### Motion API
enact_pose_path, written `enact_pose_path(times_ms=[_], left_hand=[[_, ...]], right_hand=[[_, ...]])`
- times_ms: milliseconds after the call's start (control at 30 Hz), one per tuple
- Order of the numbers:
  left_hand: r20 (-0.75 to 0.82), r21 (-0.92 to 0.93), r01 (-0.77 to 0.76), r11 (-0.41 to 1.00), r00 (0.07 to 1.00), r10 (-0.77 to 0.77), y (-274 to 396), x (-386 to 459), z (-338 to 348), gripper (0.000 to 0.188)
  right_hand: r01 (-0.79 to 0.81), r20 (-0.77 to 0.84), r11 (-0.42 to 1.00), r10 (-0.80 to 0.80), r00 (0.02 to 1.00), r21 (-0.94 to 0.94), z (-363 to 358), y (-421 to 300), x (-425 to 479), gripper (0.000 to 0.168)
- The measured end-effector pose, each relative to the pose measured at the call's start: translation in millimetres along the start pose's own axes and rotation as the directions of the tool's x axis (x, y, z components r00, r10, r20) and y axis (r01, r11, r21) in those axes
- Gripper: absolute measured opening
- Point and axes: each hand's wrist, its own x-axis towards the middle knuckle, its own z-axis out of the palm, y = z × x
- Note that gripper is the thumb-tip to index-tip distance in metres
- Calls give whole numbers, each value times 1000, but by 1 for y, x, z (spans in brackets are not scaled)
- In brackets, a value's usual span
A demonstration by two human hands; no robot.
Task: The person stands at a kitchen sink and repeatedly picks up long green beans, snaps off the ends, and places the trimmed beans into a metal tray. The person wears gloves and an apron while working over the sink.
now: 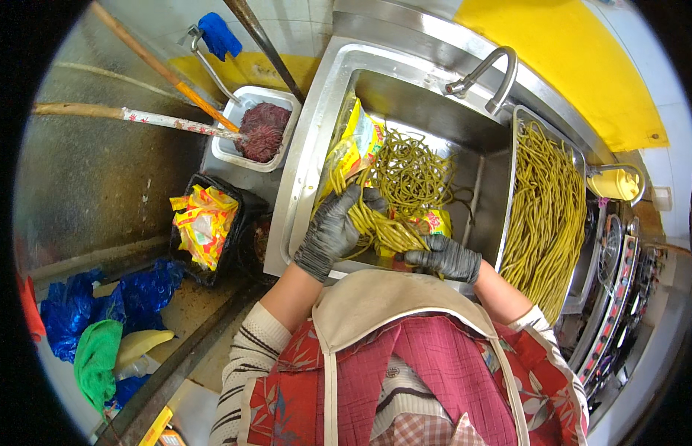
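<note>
Both my hands wear black gloves and work over the near side of a stainless steel sink. My left hand grips a bundle of long green beans, probably pickled, partway along its length. The bundle's right end is in my right hand. Below and beyond lies a tangled heap of the same beans in the basin. A yellow printed plastic bag leans on the basin's left wall. Another yellow packet lies partly hidden under the beans.
Right of the basin, a long metal tray holds many aligned beans. A curved faucet rises at the back. To the left are a white tub with a mop head and a black bin topped with yellow packets.
</note>
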Motion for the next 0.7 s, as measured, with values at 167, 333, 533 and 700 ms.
enact_pose_path(times_ms=[167,333,533,700], left_hand=[[-13,112,7,994,1000,-6,11,4,5,22],[71,41,-194,980,979,191,43,20,12,27],[90,8,-358,934,930,356,90,19,24,26],[123,-24,-376,926,918,376,108,13,33,28]], right_hand=[[-213,-1,963,216,976,167,-10,-7,-7,34],[-103,-110,947,142,984,303,-31,16,-8,28],[-248,-226,891,349,910,379,-65,109,-16,14],[-98,-372,824,354,858,557,-70,149,2,10]])
